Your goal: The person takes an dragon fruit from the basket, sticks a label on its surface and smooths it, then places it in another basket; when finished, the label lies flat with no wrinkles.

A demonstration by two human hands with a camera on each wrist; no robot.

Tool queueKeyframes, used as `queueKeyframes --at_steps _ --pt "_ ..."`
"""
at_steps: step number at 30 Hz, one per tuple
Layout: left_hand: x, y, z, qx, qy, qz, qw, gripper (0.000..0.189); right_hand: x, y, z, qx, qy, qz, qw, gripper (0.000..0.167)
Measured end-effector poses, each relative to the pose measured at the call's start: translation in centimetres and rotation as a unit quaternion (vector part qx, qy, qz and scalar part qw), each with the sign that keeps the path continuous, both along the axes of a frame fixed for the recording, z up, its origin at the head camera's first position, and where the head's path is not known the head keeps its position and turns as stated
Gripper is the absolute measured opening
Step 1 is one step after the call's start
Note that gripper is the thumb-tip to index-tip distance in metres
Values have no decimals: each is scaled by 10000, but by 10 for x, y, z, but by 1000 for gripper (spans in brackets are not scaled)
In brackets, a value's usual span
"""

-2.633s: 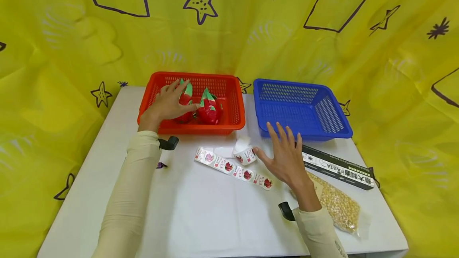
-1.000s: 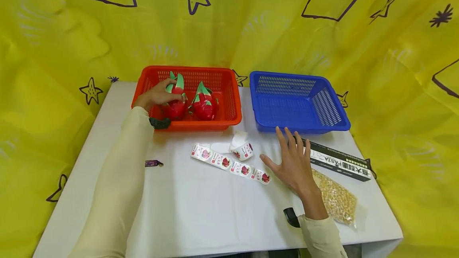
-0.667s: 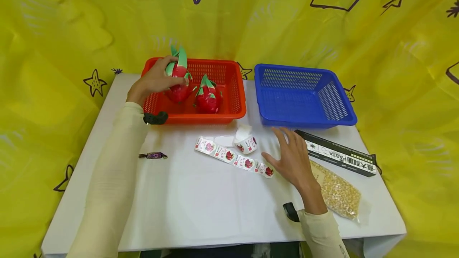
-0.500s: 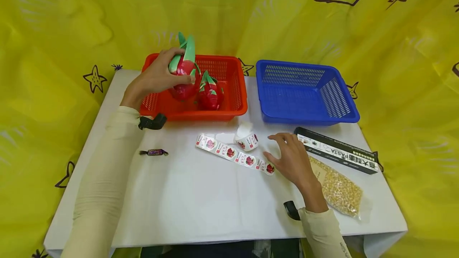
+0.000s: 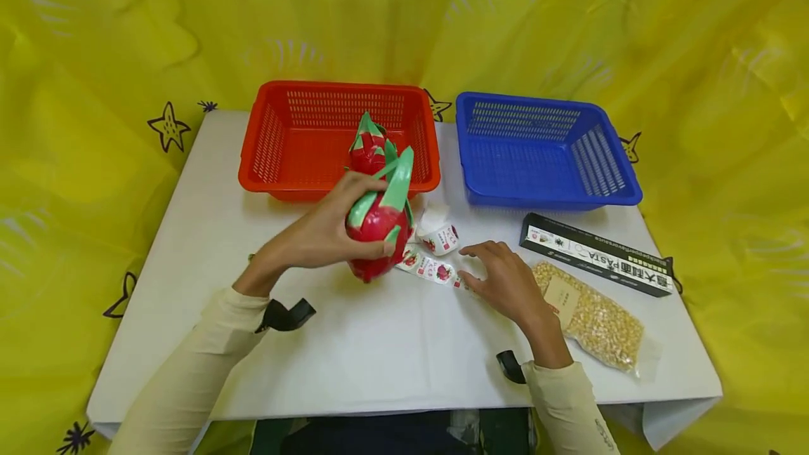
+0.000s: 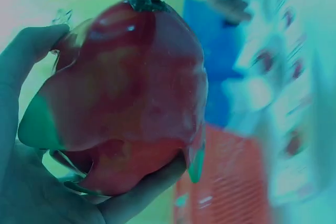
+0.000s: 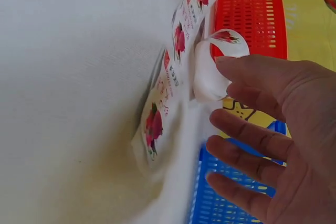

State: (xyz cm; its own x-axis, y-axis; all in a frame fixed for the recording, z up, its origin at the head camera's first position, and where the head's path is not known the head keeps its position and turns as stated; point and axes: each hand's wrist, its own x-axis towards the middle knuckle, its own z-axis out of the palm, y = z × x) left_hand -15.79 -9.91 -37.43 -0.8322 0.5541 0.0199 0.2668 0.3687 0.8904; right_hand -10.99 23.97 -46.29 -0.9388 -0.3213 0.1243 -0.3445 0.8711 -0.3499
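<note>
The dragon fruit (image 5: 379,227) that was over the red basket (image 5: 303,153) half a second ago has been brought toward the near side and rightward, and now hangs above the white table (image 5: 379,350), its green leaf tips leaning toward the far right. The left hand (image 5: 316,237) grips it, thumb on the near side and fingers around the far side; in the left wrist view its rounded red end faces the camera. A second dragon fruit (image 5: 366,153) is left in the right half of that basket. The lifted one now covers the left part of the strip of dragon fruit labels (image 5: 436,269), while the label roll (image 5: 440,239) shows just to its right. The right hand (image 5: 505,283) has lowered its fingers from their earlier raised spread; they are loosely bent and hold nothing, close to the strip's right end, though contact cannot be made out in the head view. Judging from this, taking that fruit from its basket is done, and fruit, labels and both hands are now close together. The blue basket (image 5: 518,167), pasta box (image 5: 597,255) and bag of yellow kernels (image 5: 600,325) lie to the right, handled by neither hand.
</note>
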Motion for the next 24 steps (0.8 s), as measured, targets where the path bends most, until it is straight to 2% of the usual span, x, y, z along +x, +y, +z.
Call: queueKeyframes --at_steps 2,5,7,10,14,18,24 --pt "12 7 -15 -95 -102 6 9999 81 1 2 -2 -70 -148 30 9999 37" --pt "21 17 -36 -233 -233 101 9994 80 3 4 -6 -36 -344 101 9994 38" --pt "24 23 -48 -326 -316 184 9988 80 4 6 -10 11 -426 139 9990 39" --pt "22 28 -62 -354 -367 345 9981 78 6 8 -14 45 -465 154 9988 40" --pt "15 32 -74 -325 -340 506 9976 77 9 11 -21 53 -427 121 9990 38" --pt "11 32 -84 -421 -458 491 9969 77 11 13 -27 108 -321 114 9994 34" --pt "13 33 -88 -483 -608 492 9958 79 12 13 -30 -6 40 144 9999 28"
